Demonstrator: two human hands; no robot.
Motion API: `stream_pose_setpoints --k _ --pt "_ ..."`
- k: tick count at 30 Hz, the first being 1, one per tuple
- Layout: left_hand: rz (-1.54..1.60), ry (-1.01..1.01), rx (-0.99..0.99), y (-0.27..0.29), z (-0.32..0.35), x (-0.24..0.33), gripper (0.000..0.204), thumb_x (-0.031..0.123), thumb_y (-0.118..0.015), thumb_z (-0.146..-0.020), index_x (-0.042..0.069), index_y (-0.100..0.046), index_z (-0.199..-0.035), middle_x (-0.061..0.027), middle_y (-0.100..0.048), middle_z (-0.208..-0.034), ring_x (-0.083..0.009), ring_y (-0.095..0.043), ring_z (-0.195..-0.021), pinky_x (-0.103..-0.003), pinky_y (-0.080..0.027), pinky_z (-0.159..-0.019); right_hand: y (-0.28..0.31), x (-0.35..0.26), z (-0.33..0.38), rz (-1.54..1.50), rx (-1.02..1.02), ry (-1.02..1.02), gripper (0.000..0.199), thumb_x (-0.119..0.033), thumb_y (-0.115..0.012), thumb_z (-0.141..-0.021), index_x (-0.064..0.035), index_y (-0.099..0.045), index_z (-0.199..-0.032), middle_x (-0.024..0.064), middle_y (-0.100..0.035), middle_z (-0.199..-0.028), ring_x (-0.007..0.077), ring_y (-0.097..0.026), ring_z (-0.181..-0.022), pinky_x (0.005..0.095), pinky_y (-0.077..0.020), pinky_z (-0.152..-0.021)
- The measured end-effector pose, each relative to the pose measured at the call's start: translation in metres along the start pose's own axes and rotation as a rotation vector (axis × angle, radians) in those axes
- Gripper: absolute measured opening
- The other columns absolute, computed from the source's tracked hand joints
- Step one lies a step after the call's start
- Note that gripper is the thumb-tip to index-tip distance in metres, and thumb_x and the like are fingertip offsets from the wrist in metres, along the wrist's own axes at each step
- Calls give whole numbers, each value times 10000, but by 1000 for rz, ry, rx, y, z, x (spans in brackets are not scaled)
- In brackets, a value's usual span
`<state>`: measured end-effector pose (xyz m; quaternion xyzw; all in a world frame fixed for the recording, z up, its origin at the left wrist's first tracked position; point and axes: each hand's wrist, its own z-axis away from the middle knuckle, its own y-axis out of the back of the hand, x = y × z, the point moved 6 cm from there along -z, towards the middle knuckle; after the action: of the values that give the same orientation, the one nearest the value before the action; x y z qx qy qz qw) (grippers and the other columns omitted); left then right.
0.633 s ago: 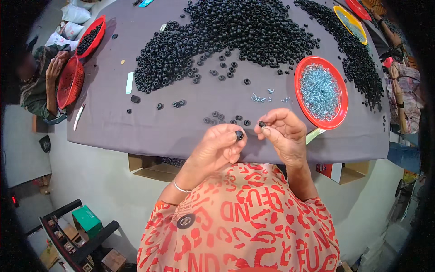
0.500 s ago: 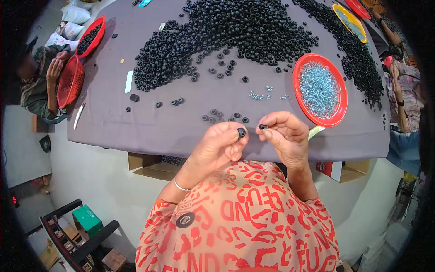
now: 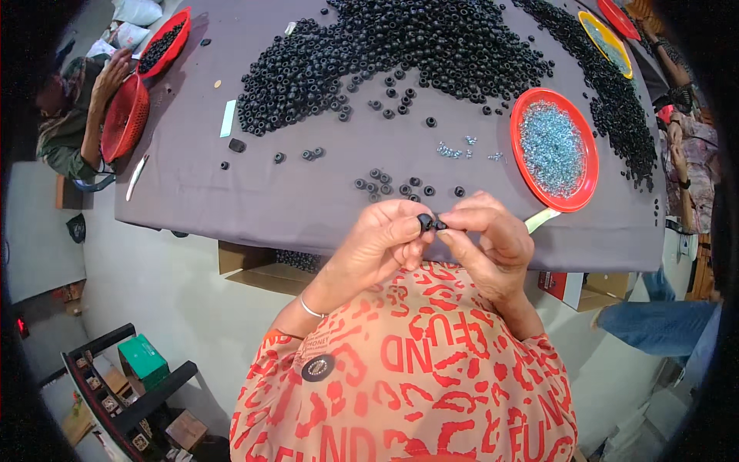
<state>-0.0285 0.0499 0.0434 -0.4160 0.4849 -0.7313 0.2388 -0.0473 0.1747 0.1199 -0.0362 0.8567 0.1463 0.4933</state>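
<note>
**Black ring pinched between two hands at the bench edge**

Fingertips of the left hand (image 3: 381, 242) are closed on a small black ring (image 3: 424, 222), held just above the near edge of the grey-covered bench (image 3: 308, 208). The right hand (image 3: 493, 242) is pinched on a tiny dark piece (image 3: 440, 225) that is pressed against the ring. A few loose black rings (image 3: 392, 185) are scattered just beyond the hands, and a large heap of black rings (image 3: 416, 46) is spread farther back. A red dish of pale blue parts (image 3: 553, 148) is set near the right hand.
</note>
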Motion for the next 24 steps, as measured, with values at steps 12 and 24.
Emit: stream_pose_setpoints --k 12,24 --pt "-18 -73 61 2 7 0 180 94 -589 -870 -35 -571 -994 -108 -633 -838 -120 -600 -619 -227 -534 -533 -9 1 6 97 23 76 231 114 -673 -658 10 -604 -852 75 -619 -712 185 -570 -650 295 -418 -582" --pt "-178 -63 124 12 12 2 190 113 -616 -855 -44 -585 -958 -98 -631 -797 -116 -585 -595 -218 -516 -533 -16 16 14 104 47 129 244 116 -695 -652 -10 -596 -836 70 -616 -715 181 -594 -631 281 -431 -541"
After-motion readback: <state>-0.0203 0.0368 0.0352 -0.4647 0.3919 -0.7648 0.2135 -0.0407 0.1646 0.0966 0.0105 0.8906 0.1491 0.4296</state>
